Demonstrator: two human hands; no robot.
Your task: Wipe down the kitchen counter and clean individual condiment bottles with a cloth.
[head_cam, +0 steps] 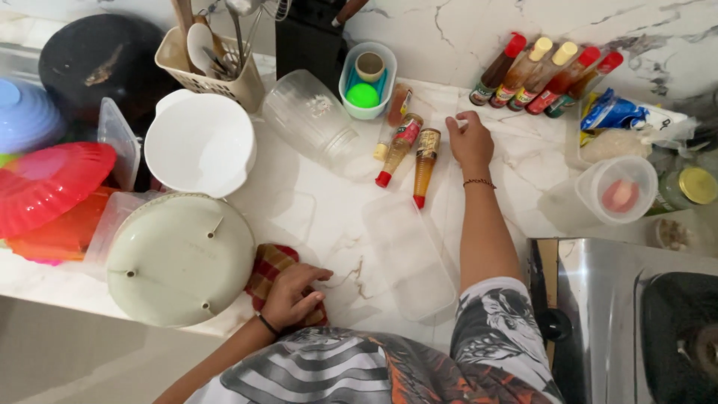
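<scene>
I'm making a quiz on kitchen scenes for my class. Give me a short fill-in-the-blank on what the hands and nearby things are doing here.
1. The left hand rests on a red checked ____ on the counter.
2. The right hand reaches toward the lying sauce bottles, which have ____ caps.
3. The clear glass jar lies on its ____.
4. Beside the cloth, the round pale green lid lies on the ____.

Missing words: cloth; red; side; counter
</scene>
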